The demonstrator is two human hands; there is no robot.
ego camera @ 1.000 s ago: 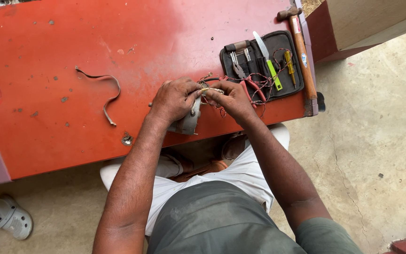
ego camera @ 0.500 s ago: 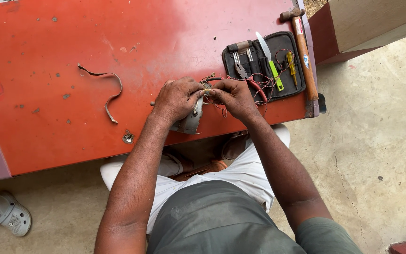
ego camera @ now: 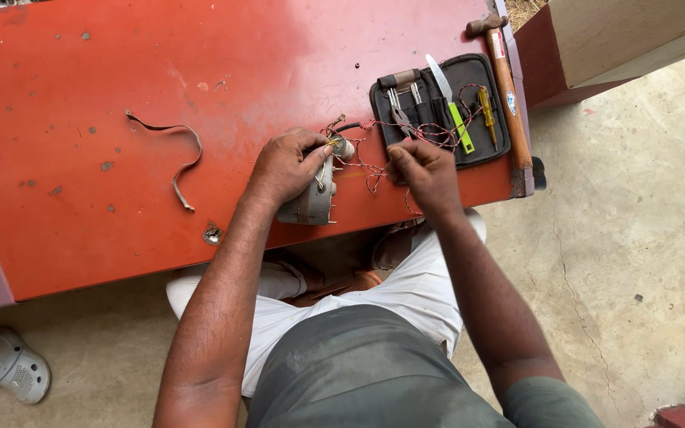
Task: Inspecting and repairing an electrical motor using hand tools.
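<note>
Left hand (ego camera: 285, 166): clenched over the top of a small grey metal part (ego camera: 311, 202), thumb reaching toward its upper end — the part pokes out below and to the right of the palm, standing on the red table (ego camera: 120, 63).
Right hand (ego camera: 426, 170): fingers pinched together on thin red wires (ego camera: 370, 170); whether a strand is truly caught between the fingertips cannot be told.
Wires: a loose tangle strung between the two hands, running from the grey part's top end, just right of the left thumb, across to the right hand's fingertips and on up behind them.
Tool pouch (ego camera: 489, 150): black, lying open just beyond the right hand, nearly touching its knuckles; more red wire straggles over it.
In the pouch: pliers (ego camera: 398, 99), a blade with a green handle (ego camera: 453, 107), a yellow screwdriver (ego camera: 487, 111).
Hammer (ego camera: 507, 95): wooden handle, along the pouch's far right side at the table's edge.
Strap (ego camera: 180, 154): a curled tan strip, well left of the left hand.
Sandals (ego camera: 9, 366): grey, on the concrete floor — far from both hands.
</note>
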